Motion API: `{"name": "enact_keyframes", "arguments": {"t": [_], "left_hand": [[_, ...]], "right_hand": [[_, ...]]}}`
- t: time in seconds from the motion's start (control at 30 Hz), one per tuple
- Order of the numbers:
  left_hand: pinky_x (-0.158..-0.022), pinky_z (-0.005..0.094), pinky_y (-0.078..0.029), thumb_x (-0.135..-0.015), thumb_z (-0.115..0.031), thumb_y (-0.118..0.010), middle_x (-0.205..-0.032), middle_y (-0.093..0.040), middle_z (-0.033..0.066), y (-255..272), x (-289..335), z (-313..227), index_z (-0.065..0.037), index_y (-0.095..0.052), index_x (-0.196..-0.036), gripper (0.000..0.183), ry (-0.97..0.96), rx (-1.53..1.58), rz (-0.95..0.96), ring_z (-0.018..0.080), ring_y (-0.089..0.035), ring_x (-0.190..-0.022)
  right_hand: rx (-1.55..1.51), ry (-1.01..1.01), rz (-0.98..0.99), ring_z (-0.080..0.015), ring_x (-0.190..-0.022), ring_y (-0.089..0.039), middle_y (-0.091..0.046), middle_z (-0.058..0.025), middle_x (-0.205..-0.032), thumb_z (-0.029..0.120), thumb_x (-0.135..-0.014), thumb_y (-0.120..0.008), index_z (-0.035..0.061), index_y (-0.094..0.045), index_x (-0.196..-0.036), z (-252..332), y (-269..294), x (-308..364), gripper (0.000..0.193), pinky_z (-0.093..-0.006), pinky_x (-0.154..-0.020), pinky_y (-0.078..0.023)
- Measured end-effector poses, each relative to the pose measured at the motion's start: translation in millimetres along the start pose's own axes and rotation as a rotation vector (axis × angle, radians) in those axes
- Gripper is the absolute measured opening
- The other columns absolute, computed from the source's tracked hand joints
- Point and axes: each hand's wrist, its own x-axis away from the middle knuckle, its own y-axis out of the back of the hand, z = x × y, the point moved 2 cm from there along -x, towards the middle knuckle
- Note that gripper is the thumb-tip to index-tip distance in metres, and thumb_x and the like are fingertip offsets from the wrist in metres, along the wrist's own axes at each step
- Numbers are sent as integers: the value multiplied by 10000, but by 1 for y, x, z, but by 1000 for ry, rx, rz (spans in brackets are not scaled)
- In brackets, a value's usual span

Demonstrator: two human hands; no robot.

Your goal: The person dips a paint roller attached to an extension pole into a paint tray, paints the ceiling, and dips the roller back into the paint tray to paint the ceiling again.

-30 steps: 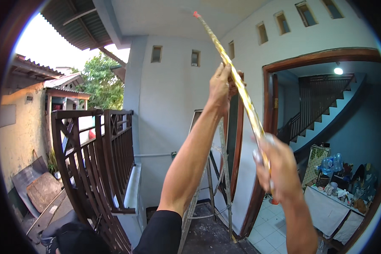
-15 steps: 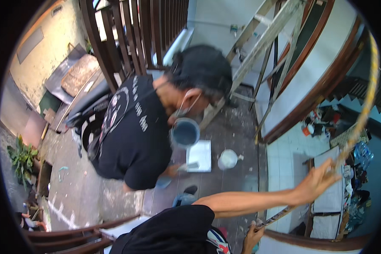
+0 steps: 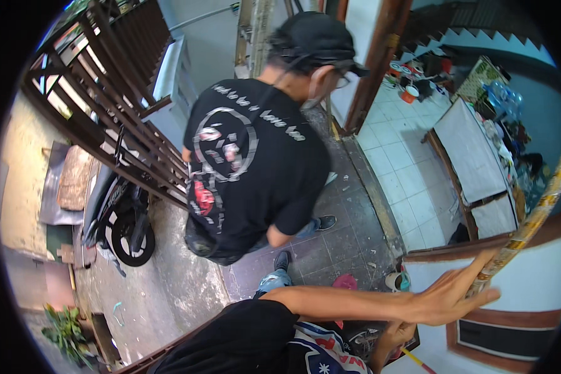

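Note:
A long pole [image 3: 530, 221], mottled yellow and brown, slants up to the right edge. My left hand [image 3: 449, 293] has it between thumb and fingers, the fingers fairly straight along it. Lower down, my right hand [image 3: 396, 336] is closed by my body, apparently around the pole's lower part, which my left hand and forearm partly hide. Beyond my left arm stands a person [image 3: 262, 162] in a black T-shirt and cap, back toward me; this person's hands are mostly hidden.
A white container [image 3: 394, 282] and a pink item [image 3: 345, 282] sit on the dark floor tiles near my left forearm. A wooden railing [image 3: 124, 137] and a motorbike [image 3: 128, 218] stand left. Through the doorway at right is a cluttered tiled room with a cloth-covered table [image 3: 467, 149].
My view has shifted. The other person has straightened from a bend and turned away; the bucket near their face is no longer visible. My left hand stays at the pole, its fingers straighter.

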Motion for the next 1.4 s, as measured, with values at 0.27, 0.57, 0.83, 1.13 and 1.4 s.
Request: {"name": "enact_keyframes", "arguments": {"t": [0.27, 0.57, 0.83, 1.13, 1.4], "left_hand": [[-778, 384, -501, -1110, -247, -458, -1050, -596, 193, -15, -15, -34, 27, -191, -1602, 624, 174, 314, 163, 217, -583, -830], [-947, 399, -467, -1091, -219, -490, -1353, -536, 319, -51, 18, -18, 45, -202, -1597, 639, 0, 295, 151, 295, -591, -1066], [-1099, 392, -415, -1084, -222, -529, -1482, -496, 260, -16, -1, -57, 24, -311, -1582, 597, -138, 105, 67, 324, -528, -1327], [-995, 358, -517, -1081, -154, -546, -1313, -639, 153, 68, 48, -57, -11, -354, -1556, 532, 210, 85, -185, 201, -644, -1140], [-694, 256, -512, -1087, -297, -554, -869, -589, 4, 125, 137, 13, -2, -591, -1299, 365, 413, -16, -630, 96, -559, -734]], "right_hand": [[32, -99, -73, -145, -756, -564, -627, -68, -870, 171, -1010, -620, -93, -586, -1099, -27, -3, 39, 281, -289, -689, -457], [30, 178, -258, -181, -747, -611, -666, -93, -810, 223, -933, -662, -123, -639, -894, 15, 21, -11, 349, -362, -678, -505], [40, 50, -52, -213, -778, -648, -697, -135, -816, 230, -944, -650, -132, -659, -965, 26, 26, -40, 362, -374, -693, -507], [320, 185, 112, -389, -693, -648, -702, -243, -831, 281, -900, -778, -15, -687, -1249, -57, 40, 9, 467, -477, -658, -520], [458, -64, 465, -497, -788, -674, -703, -269, -856, 385, -892, -729, 105, -722, -1097, -10, 54, -18, 346, -567, -668, -529]]}}
